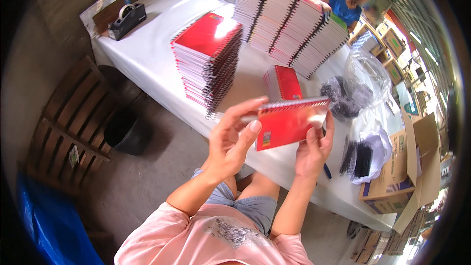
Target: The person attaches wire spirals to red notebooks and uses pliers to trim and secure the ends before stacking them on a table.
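Note:
A red spiral notebook [289, 125] is held up over the near edge of the table, tilted, with its coil along the upper edge. My right hand [315, 149] grips it at the right end, thumb on the cover and fingers behind. At the opposite end, my left hand [230, 140] has its fingers stretched apart, the thumb and index fingertips close to the left edge and the coil. Just beyond lies another small red notebook [287, 82]. To the left rises a tall stack of red spiral notebooks [203, 61].
Tall rows of thick spiral notebooks [289, 24] stand behind on the white-covered table [162, 76]. Black coils [360, 159], a clear plastic bag [365, 78] and an open carton [392, 181] lie right. A tape dispenser [127, 19] is far left; a person [343, 7] works beyond.

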`<state>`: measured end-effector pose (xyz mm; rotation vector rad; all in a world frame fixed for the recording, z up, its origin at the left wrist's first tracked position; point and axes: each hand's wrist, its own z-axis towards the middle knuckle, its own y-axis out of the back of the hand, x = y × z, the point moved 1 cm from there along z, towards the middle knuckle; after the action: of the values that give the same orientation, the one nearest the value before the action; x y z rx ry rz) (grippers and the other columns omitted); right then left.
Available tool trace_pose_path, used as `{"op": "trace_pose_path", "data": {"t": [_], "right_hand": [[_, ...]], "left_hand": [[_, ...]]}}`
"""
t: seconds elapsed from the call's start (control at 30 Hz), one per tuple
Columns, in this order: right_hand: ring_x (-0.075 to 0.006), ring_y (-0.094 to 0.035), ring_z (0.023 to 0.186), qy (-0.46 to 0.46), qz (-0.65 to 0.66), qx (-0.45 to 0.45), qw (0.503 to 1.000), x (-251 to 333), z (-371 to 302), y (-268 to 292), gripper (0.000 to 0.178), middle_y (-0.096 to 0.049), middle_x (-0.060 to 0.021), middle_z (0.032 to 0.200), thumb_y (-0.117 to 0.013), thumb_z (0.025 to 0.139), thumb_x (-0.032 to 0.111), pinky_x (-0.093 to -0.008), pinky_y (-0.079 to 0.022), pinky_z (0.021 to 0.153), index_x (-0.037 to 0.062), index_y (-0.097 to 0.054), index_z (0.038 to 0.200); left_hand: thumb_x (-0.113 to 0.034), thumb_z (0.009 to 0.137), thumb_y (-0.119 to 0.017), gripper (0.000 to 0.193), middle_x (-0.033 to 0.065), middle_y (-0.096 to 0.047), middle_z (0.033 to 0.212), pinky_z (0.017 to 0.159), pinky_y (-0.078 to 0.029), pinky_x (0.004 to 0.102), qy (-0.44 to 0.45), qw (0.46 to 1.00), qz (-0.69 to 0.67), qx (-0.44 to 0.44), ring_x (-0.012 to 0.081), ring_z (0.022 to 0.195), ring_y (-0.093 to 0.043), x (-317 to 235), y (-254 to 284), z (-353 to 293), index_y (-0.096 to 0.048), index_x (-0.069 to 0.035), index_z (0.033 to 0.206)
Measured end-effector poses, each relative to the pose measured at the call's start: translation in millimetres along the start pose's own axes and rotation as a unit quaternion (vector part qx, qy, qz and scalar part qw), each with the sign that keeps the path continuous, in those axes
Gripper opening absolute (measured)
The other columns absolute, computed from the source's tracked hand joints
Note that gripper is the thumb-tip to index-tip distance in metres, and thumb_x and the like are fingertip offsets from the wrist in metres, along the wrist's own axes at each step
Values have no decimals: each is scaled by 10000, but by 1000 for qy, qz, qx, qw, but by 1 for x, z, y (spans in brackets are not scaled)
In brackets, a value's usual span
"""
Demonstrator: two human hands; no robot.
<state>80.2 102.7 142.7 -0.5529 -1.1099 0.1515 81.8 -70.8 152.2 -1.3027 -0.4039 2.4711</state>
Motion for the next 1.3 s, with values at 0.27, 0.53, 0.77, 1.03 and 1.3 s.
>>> {"op": "trace_pose_path", "data": {"t": [0.27,0.53,0.77,1.03,1.3], "right_hand": [[-135,-611,819,-9,66,97,993,-8,110,-113,364,-612,-63,952,-678,802,50,-268,-518,715,-31,-552,1134],[-105,-585,691,-5,-129,176,976,-60,162,-180,251,-618,-44,863,-733,748,102,-239,-509,639,-7,-676,967],[-171,-591,864,90,-363,216,902,-82,156,-168,361,-653,-76,912,-682,776,247,-307,-451,762,88,-638,1097],[-230,-572,975,133,-389,183,893,-79,158,-148,423,-617,-122,1035,-659,798,243,-357,-435,875,99,-567,1185],[-308,-609,956,-181,-641,146,732,-100,181,83,615,-639,-177,1012,-649,740,527,-392,-471,823,50,-588,1122]], "left_hand": [[-187,862,-605,436,139,-429,1334,996,-322,358,-172,929,239,-225,220,1234,-411,-24,79,48,-496,-38,1257],[-313,904,-567,518,158,-488,1283,1030,-294,368,-114,933,268,-211,253,1236,-424,4,107,100,-426,-60,1332],[-276,932,-537,447,82,-569,1158,869,-404,253,-62,970,154,-180,123,956,-516,22,110,105,-445,-54,1308],[-248,933,-536,435,72,-524,1241,886,-396,253,-99,963,177,-178,141,1024,-512,20,112,102,-437,-54,1309],[-150,926,-506,357,125,-446,1284,968,-345,329,-260,881,211,-334,183,1145,-452,-23,96,69,-424,14,1233]]}}
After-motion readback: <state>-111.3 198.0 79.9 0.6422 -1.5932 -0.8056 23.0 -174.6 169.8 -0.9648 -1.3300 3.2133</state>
